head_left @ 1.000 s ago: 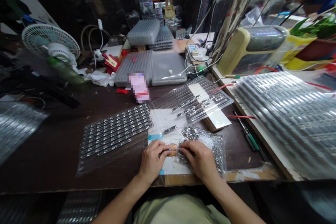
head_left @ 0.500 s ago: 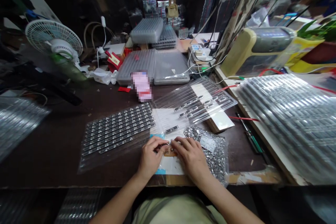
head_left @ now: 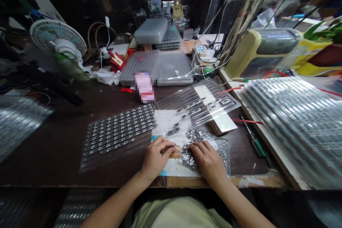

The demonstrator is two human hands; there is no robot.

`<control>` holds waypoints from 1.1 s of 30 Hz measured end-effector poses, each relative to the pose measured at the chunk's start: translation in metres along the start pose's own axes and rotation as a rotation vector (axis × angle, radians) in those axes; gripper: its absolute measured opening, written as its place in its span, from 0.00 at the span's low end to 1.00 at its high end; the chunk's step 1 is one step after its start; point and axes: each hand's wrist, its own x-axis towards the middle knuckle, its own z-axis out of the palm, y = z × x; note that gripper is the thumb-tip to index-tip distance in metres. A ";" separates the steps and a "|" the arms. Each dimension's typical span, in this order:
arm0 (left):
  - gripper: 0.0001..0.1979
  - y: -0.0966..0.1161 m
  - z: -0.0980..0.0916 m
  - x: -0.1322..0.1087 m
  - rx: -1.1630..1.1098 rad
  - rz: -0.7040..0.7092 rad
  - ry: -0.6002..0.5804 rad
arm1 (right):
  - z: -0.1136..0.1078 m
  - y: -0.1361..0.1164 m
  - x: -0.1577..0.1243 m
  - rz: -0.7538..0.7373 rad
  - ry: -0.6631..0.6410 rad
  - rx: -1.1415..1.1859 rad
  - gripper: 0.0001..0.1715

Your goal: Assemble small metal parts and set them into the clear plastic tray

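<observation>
My left hand [head_left: 158, 155] is closed in a pinch beside a small orange-brown block [head_left: 175, 152]; whatever its fingertips hold is too small to make out. Over a clear bag [head_left: 226, 149] heaped with small shiny metal parts [head_left: 191, 155] lies my right hand [head_left: 210, 158], its fingers bent together and the tips among the parts. Just beyond the hands, a clear grooved tray [head_left: 184, 92] is propped at a tilt on a white box [head_left: 224, 124], with several metal pieces in its grooves. Left of it, another clear tray [head_left: 120, 128] carries rows of dark, silver-marked pieces.
A green-handled screwdriver [head_left: 256, 144] lies right of the bag. Stacked clear trays [head_left: 291, 124] fill the right side, and more trays [head_left: 173, 67] stand at the back. A phone [head_left: 144, 87] and a fan [head_left: 58, 39] are farther left.
My right hand has moved right, from beside the left fingertips onto the heap of metal parts. A small metal piece now lies lower in the tilted tray. The left hand has hardly moved.
</observation>
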 end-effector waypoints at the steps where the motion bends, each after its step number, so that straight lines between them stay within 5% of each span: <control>1: 0.05 0.002 0.002 0.000 0.026 0.035 -0.013 | 0.000 -0.001 0.002 0.012 0.020 0.017 0.12; 8: 0.06 0.000 0.018 -0.004 0.119 0.151 -0.040 | 0.002 0.002 0.001 0.051 0.105 0.135 0.10; 22: 0.05 0.000 0.020 -0.003 0.084 0.170 -0.043 | -0.002 -0.001 0.003 0.093 0.129 0.218 0.13; 33: 0.04 -0.057 -0.069 0.004 0.589 0.006 0.316 | 0.020 -0.042 0.022 0.188 0.089 0.206 0.08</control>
